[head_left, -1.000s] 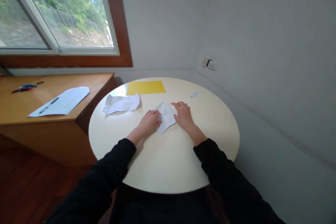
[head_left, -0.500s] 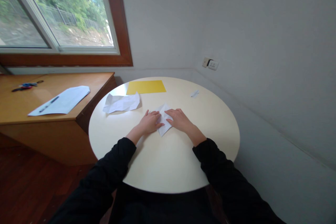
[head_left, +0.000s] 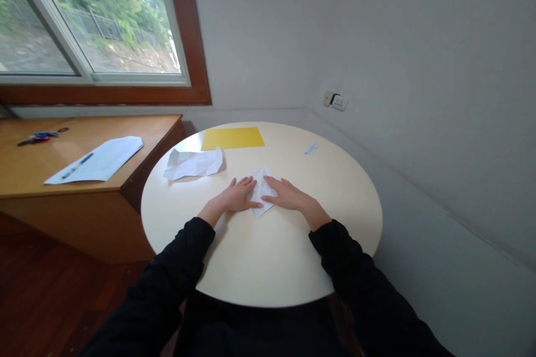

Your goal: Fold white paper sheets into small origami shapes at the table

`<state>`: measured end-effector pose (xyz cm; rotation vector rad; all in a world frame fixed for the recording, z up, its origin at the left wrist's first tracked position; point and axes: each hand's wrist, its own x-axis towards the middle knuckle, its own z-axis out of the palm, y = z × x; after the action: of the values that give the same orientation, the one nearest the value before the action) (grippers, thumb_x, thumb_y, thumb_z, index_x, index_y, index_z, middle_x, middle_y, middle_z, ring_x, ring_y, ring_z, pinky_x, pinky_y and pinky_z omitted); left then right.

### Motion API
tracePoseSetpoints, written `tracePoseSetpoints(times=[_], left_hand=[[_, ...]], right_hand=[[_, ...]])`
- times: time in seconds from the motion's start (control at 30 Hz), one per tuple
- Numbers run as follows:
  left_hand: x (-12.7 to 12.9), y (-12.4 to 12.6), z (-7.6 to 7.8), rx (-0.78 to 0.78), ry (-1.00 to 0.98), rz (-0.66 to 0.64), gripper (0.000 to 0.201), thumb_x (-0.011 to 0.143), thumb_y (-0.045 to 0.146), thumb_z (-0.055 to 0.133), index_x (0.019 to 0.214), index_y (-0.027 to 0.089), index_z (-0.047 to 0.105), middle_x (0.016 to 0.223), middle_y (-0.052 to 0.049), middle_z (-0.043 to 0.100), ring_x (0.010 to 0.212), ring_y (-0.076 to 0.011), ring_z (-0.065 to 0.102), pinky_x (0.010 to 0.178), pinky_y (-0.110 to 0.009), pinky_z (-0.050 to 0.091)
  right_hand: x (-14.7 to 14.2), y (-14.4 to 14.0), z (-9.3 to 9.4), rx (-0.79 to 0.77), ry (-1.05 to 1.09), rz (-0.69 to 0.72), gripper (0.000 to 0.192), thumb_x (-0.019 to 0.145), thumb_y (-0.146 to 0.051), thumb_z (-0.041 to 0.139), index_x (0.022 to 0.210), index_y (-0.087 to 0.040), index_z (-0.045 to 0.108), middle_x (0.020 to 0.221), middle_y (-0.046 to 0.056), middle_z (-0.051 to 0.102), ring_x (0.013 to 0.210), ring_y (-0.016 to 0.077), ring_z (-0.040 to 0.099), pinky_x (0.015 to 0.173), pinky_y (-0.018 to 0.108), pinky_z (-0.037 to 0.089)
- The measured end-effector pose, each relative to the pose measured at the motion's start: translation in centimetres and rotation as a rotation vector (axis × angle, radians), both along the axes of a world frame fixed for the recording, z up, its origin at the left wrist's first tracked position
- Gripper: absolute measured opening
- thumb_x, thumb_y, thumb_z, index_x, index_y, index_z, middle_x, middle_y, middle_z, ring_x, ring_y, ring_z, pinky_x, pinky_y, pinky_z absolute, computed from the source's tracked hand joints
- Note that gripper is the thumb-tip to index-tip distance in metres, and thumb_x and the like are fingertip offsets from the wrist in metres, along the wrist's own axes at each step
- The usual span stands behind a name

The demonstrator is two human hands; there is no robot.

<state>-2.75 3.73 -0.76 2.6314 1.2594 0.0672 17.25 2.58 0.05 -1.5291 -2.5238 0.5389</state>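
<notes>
Folded white paper (head_left: 261, 196) lies near the middle of the round table (head_left: 268, 268), partly creased into an angular shape but unfinished, with left hand (head_left: 235, 197) and right hand (head_left: 286, 196) both flat, fingers extended, pressing it down; the yellow sheet (head_left: 233, 138) remains unfolded.

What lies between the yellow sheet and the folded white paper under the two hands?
Only bare tabletop separates the yellow sheet from the folded white paper; the head view shows it.

You see a white folded paper (head_left: 262, 194) on the cream counter (head_left: 268, 256); beyond it lie a yellow sheet (head_left: 233, 138) and a white crumpled sheet (head_left: 193, 163); your sleeves (head_left: 184, 256) are black.
</notes>
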Motion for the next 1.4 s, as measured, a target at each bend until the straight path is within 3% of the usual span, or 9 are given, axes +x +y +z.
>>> tracePoseSetpoints(times=[0.2,0.37,0.8,1.4], left_hand=[[0.0,-0.1,0.2,-0.026,0.05,0.008,0.089,0.073,0.069,0.036,0.14,0.013,0.016,0.146,-0.018,0.014,0.136,-0.0281,0.007,0.106,-0.048,0.005],[0.0,-0.2,0.3,-0.063,0.083,0.043,0.1,0.067,0.074,0.037,0.141,0.012,0.012,0.147,-0.02,0.008,0.135,-0.0311,0.005,0.105,-0.05,0.004],[0.4,-0.8,1.3,-0.119,0.135,0.091,0.105,0.063,0.077,0.039,0.141,0.014,0.009,0.146,-0.021,0.0,0.135,-0.0317,-0.002,0.104,-0.053,0.003],[0.3,-0.7,1.2,-0.116,0.142,0.085,0.105,0.063,0.078,0.036,0.142,0.014,0.006,0.147,-0.019,-0.001,0.135,-0.0306,-0.004,0.104,-0.052,0.0]], right_hand=[[0.1,0.1,0.2,-0.069,-0.055,0.044,0.092,0.073,-0.069,0.038,0.141,-0.013,0.011,0.148,0.009,0.011,0.137,0.0235,0.008,0.11,0.037,0.003],[0.2,0.5,-0.4,-0.064,-0.108,0.065,0.098,0.069,-0.075,0.035,0.142,-0.016,0.007,0.149,0.009,0.004,0.137,0.0264,-0.001,0.11,0.042,0.002],[0.2,0.8,-1.1,-0.058,-0.16,0.049,0.097,0.068,-0.076,0.032,0.142,-0.021,0.004,0.149,0.005,0.001,0.136,0.0274,-0.005,0.109,0.046,-0.001],[0.2,0.8,-1.1,-0.054,-0.151,0.048,0.097,0.067,-0.077,0.033,0.142,-0.021,0.005,0.149,0.006,0.002,0.136,0.0277,-0.005,0.109,0.045,-0.001]])
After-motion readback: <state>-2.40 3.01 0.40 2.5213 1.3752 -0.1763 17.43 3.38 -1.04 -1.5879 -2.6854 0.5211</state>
